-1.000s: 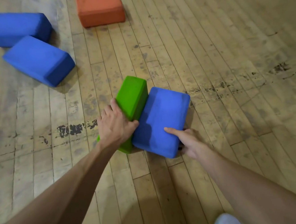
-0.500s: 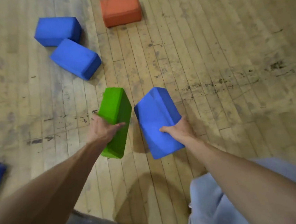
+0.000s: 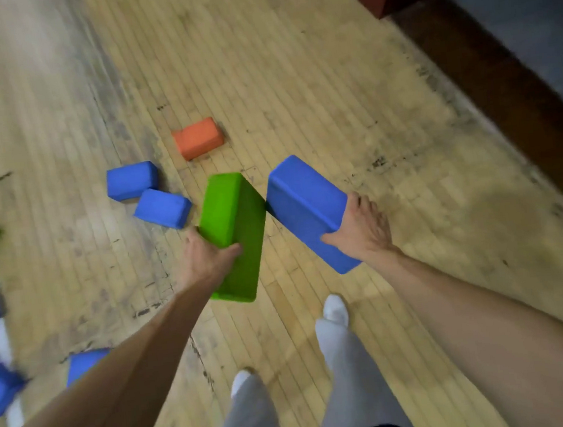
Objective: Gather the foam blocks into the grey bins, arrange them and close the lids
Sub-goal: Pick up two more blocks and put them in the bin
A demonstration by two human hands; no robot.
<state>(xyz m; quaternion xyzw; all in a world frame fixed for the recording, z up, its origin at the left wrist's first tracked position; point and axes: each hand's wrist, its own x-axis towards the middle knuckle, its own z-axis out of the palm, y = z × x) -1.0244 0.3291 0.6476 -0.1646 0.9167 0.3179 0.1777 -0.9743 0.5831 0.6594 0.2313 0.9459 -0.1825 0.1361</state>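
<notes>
Barely started imo: left hand (image 3: 205, 258) grips a green block (image 3: 232, 218), right hand (image 3: 360, 229) grips a blue block (image 3: 303, 204). Spare blocks (image 3: 131, 180) lie left of the orange block (image 3: 199, 138), no bins in sight.

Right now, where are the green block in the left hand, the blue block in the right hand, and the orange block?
held green block (image 3: 224, 210): head view, its broad upper face.
held blue block (image 3: 303, 209): head view, its broad near face.
orange block (image 3: 197, 137): head view, its top face.
</notes>
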